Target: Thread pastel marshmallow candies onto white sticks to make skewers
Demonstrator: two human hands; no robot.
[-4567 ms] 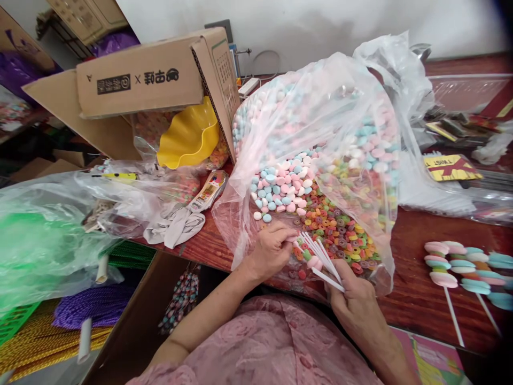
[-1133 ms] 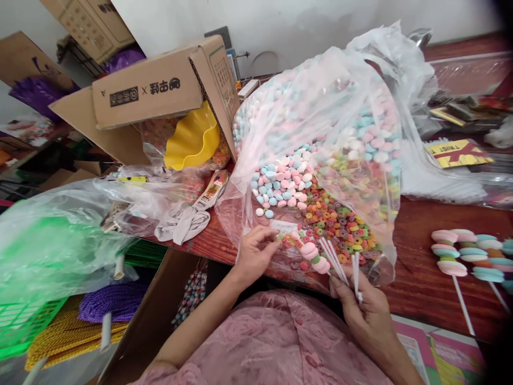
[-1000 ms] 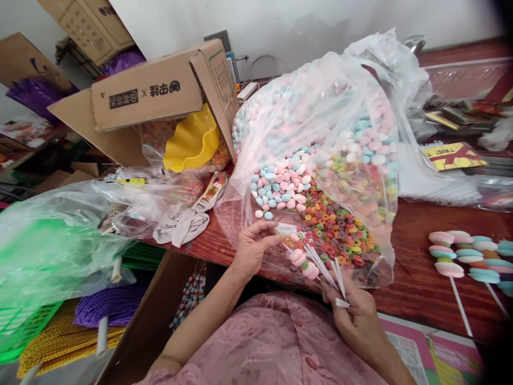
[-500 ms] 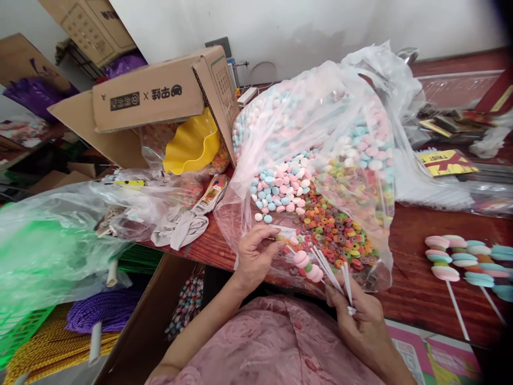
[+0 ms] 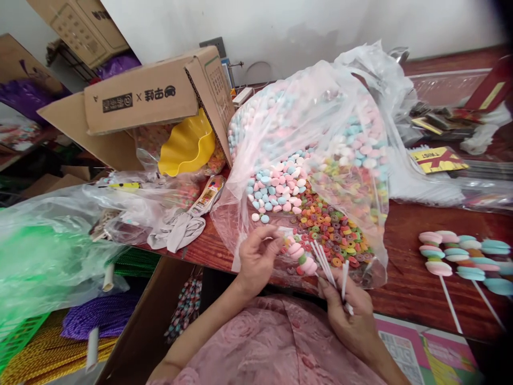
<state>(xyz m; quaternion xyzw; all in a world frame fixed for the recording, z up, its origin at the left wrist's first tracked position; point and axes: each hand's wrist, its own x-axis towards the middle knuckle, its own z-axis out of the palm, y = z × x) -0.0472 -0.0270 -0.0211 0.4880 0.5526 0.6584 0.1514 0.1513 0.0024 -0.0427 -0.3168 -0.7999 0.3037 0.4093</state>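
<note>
My right hand [image 5: 348, 302] is closed around a bunch of white sticks [image 5: 324, 262] and the lower end of a candy skewer [image 5: 301, 258]. Pink marshmallow pieces with a green ring between them are threaded on this skewer, which tilts toward the upper left. At its upper tip, my left hand [image 5: 259, 259] has thumb and forefinger curled together; whatever is between them is too small to make out. Just beyond the hands lies an open clear bag [image 5: 240, 235] with pink, blue and white marshmallows [image 5: 276, 190] and colourful ring-shaped gummies [image 5: 332, 227].
Several finished candy skewers [image 5: 436, 254] lie on the red-brown table [image 5: 404, 272] at right. Left of the bag are a cardboard box [image 5: 140, 99] holding a yellow wavy bowl [image 5: 188, 144], and a grey cloth [image 5: 176, 231]. Purple twisted cords [image 5: 100, 315] are below left.
Another pink marshmallow piece now sits against the others on the skewer, where it was nearer the tip before. My left fingers stay close to the tip. The view has shifted slightly.
</note>
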